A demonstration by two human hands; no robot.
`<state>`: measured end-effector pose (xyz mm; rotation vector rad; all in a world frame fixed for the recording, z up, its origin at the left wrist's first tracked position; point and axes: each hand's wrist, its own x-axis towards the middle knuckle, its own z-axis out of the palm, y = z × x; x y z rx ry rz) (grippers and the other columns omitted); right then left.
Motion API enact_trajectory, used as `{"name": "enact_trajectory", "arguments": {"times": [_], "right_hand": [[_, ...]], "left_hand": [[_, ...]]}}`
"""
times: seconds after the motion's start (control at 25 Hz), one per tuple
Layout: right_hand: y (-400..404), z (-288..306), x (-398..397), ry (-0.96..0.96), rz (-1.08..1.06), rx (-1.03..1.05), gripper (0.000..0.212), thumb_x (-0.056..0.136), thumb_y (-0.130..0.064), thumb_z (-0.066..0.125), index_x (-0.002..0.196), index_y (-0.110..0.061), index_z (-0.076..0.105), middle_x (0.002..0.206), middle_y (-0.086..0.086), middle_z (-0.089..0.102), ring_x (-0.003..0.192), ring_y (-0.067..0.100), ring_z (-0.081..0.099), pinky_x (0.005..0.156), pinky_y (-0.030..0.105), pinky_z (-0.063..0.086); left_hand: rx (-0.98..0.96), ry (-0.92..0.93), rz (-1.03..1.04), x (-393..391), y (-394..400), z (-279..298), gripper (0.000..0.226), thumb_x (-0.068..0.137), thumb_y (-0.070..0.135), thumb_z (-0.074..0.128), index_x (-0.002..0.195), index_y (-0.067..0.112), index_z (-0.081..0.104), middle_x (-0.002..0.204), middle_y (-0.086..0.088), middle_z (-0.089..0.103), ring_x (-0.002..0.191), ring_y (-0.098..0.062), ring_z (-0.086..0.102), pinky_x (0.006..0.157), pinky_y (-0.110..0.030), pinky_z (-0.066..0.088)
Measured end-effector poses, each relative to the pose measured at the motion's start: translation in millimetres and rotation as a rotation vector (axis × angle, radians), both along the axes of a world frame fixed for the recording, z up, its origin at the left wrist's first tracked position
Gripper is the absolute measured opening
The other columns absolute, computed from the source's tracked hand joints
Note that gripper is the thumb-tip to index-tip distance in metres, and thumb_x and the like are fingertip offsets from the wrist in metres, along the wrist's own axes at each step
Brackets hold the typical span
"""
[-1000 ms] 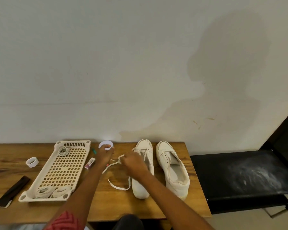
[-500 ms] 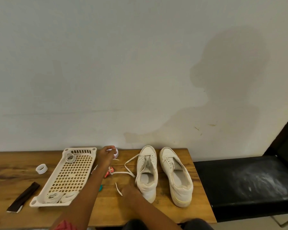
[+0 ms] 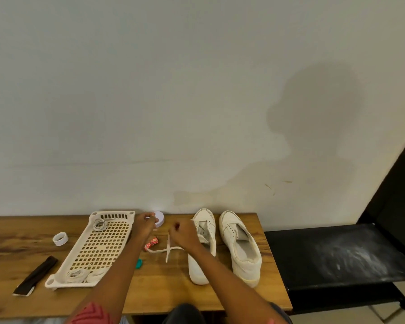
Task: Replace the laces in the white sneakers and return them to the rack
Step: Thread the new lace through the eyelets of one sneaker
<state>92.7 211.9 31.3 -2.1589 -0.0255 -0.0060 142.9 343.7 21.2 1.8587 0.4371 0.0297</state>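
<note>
Nearest, two bare forearms reach over a table of streaky, warm-toned wood. The right hand pinches a flat white lace, whose loose ends cross on the wood just left of the sneakers. The left hand has curled fingers near a round white lid; whether it grips anything cannot be told. The left sneaker and the right sneaker stand side by side, toes towards the wall, smooth and cream-white. Left lies a cream plastic tray with a gridded floor, coiled laces at its near end. Beyond, a tape roll and a dark flat strip. Right stands a black dusty bench. Behind rises a plain pale wall.
</note>
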Motion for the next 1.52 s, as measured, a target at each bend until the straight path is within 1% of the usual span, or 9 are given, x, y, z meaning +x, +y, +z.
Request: {"name": "enact_trajectory", "arguments": {"times": [0.16, 0.32, 0.48, 0.68, 0.88, 0.96, 1.12, 1.36, 1.52], "right_hand": [[-34.8, 37.7, 15.2, -0.001, -0.257, 0.452, 0.026, 0.094, -0.018, 0.052, 0.074, -0.007, 0.066, 0.06, -0.002, 0.057, 0.056, 0.012, 0.054, 0.053, 0.019, 0.044], [-47.0, 65.6, 19.3, 0.067, -0.102, 0.518, 0.03, 0.097, -0.022, 0.048, 0.073, -0.012, 0.065, 0.06, 0.002, 0.057, 0.053, 0.011, 0.052, 0.05, 0.017, 0.042], [-57.3, 74.9, 22.8, 0.12, -0.175, 0.641, 0.026, 0.093, -0.016, 0.049, 0.074, -0.008, 0.064, 0.063, 0.006, 0.058, 0.053, 0.014, 0.053, 0.05, 0.02, 0.045], [-60.8, 68.7, 20.1, 0.164, -0.068, 0.477, 0.03, 0.095, -0.022, 0.051, 0.07, -0.011, 0.063, 0.059, 0.002, 0.056, 0.051, 0.013, 0.05, 0.048, 0.019, 0.04], [-55.8, 49.1, 19.7, 0.106, -0.008, 0.351, 0.029, 0.095, -0.019, 0.053, 0.097, 0.006, 0.068, 0.069, 0.009, 0.063, 0.05, 0.01, 0.054, 0.048, 0.014, 0.042], [-56.6, 36.9, 17.9, 0.062, -0.01, 0.174, 0.026, 0.093, -0.018, 0.055, 0.104, 0.001, 0.068, 0.093, 0.015, 0.069, 0.074, 0.017, 0.063, 0.065, 0.019, 0.047], [-74.1, -8.0, 16.7, 0.078, -0.177, -0.344, 0.034, 0.094, -0.023, 0.052, 0.121, -0.004, 0.058, 0.125, 0.012, 0.057, 0.115, 0.025, 0.053, 0.092, 0.026, 0.042], [-81.3, -52.3, 37.1, 0.174, -0.196, -0.462, 0.036, 0.095, -0.032, 0.048, 0.117, -0.005, 0.057, 0.123, 0.013, 0.054, 0.111, 0.025, 0.054, 0.089, 0.028, 0.045], [-81.4, -55.2, 56.2, 0.139, -0.207, -0.566, 0.026, 0.099, -0.021, 0.046, 0.116, -0.006, 0.057, 0.12, 0.011, 0.059, 0.109, 0.022, 0.058, 0.086, 0.025, 0.046]], "left_hand": [[0.35, -0.123, -0.284, -9.2, -15.6, 5.7, 0.023, 0.092, 0.004, 0.05, 0.111, 0.0, 0.063, 0.116, -0.016, 0.063, 0.109, -0.031, 0.058, 0.093, -0.033, 0.043], [-0.046, -0.221, -0.46, -14.7, -68.2, 56.1, 0.027, 0.096, 0.003, 0.045, 0.121, 0.001, 0.058, 0.107, -0.011, 0.061, 0.098, -0.025, 0.057, 0.084, -0.031, 0.049], [-0.489, -0.015, -0.413, -14.6, -87.1, 78.5, 0.026, 0.099, 0.014, 0.039, 0.108, 0.009, 0.063, 0.091, -0.011, 0.06, 0.085, -0.025, 0.057, 0.078, -0.039, 0.049], [-0.408, 0.267, -0.436, -9.3, -89.1, 79.3, 0.052, 0.096, 0.054, 0.032, 0.1, 0.007, 0.056, 0.099, -0.015, 0.06, 0.102, -0.037, 0.059, 0.076, -0.045, 0.05], [-0.476, -0.057, -0.18, 8.3, -91.7, 85.7, 0.022, 0.096, 0.01, 0.051, 0.11, -0.002, 0.061, 0.093, -0.01, 0.067, 0.072, -0.018, 0.062, 0.065, -0.028, 0.051], [-0.385, -0.109, -0.103, 18.7, -90.3, 81.5, 0.028, 0.098, 0.009, 0.044, 0.115, -0.005, 0.06, 0.086, -0.009, 0.061, 0.062, -0.016, 0.053, 0.058, -0.023, 0.048], [-0.024, -0.035, -0.201, 26.7, -95.8, 49.1, 0.034, 0.102, 0.019, 0.036, 0.115, 0.0, 0.061, 0.111, -0.021, 0.063, 0.072, -0.023, 0.054, 0.065, -0.029, 0.047], [0.041, 0.066, -0.313, 30.6, -111.6, -13.1, 0.021, 0.092, 0.0, 0.052, 0.106, -0.006, 0.066, 0.107, -0.023, 0.067, 0.06, -0.009, 0.052, 0.048, -0.009, 0.046], [0.145, 0.021, -0.291, 42.7, -127.6, -34.3, 0.012, 0.085, -0.003, 0.063, 0.088, 0.002, 0.073, 0.084, -0.009, 0.068, 0.058, -0.01, 0.061, 0.055, -0.012, 0.05]]}}
